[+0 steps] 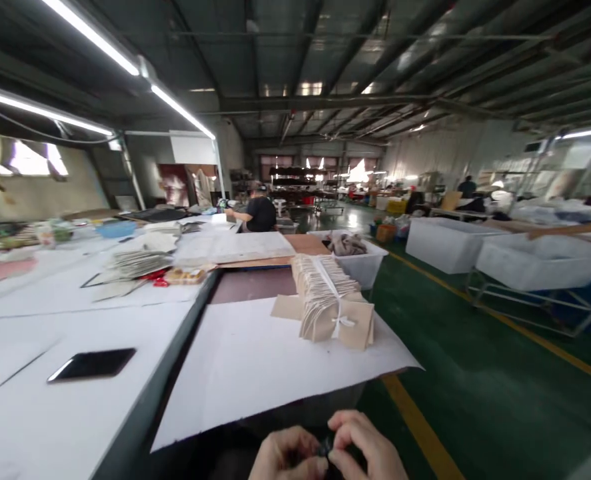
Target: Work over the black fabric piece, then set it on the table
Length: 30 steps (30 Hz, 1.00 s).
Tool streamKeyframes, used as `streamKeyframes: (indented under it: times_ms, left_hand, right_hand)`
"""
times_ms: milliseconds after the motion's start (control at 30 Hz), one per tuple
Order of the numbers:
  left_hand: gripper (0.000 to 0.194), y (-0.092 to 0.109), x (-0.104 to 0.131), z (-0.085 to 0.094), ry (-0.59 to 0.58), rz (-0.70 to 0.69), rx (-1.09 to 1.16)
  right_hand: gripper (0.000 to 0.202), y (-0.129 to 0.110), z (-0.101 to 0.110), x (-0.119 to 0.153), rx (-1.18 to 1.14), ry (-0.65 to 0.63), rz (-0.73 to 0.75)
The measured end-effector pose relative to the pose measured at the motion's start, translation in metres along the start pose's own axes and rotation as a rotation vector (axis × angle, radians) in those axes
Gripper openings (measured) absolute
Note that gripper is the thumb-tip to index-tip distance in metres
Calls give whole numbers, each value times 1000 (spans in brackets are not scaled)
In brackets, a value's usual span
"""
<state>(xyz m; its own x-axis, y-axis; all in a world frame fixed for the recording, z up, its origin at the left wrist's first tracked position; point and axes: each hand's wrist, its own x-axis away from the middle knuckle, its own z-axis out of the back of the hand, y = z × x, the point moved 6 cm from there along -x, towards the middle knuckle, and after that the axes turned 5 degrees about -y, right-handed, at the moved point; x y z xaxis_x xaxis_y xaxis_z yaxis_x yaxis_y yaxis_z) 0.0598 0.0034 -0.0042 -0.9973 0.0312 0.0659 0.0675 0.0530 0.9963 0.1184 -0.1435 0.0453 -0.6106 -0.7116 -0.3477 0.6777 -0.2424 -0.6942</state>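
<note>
My left hand [291,453] and my right hand [362,448] are close together at the bottom of the view, in front of the table's near edge. Both have their fingertips pinched on a small dark piece [324,448] between them; its kind is too small and blurred to tell. Beyond them lies a white sheet [245,363] over the table end. On it rests a bundle of beige fabric pieces [325,293], tied round with a white strip [342,322] knotted in a bow.
A black phone [92,364] lies on the white table at left. Farther back are stacked grey-beige pieces [138,261] and a blue basin [115,229]. White bins [448,243] stand on the green floor at right. A person in dark clothes [262,214] sits at the table's far end.
</note>
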Motion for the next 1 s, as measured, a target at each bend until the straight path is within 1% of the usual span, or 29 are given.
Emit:
streamKeyframes:
  times_ms: [67, 133, 233, 367, 567, 700, 800, 867, 1000]
  left_hand:
    - [41, 12, 8, 3, 100, -25, -27]
    - [34, 23, 12, 4, 134, -34, -58]
    - [33, 27, 12, 6, 119, 2, -1]
    - [31, 27, 12, 9, 127, 5, 32]
    - [29, 27, 9, 10, 129, -29, -3]
    - [24, 26, 9, 12, 139, -52, -98]
    - [22, 28, 8, 11, 133, -56, -162]
    - [23, 30, 6, 9, 115, -56, -165]
    - [30, 33, 3, 6, 72, -38, -138]
  right_hand:
    - [11, -10, 2, -5, -75, -4, -111]
    - [10, -19, 4, -9, -128, -18, -182]
    - [8, -28, 5, -18, -139, -88, -211]
    - [7, -26, 6, -26, -164, -147, -266]
    - [7, -24, 5, -33, -165, -198, -288]
    - [8, -25, 6, -35, -144, -220, -312]
    - [7, -22, 7, -37, -153, -252, -362]
    - [7, -18, 7, -39, -192, -281, -409]
    - [13, -11, 4, -40, -295, -315, -483]
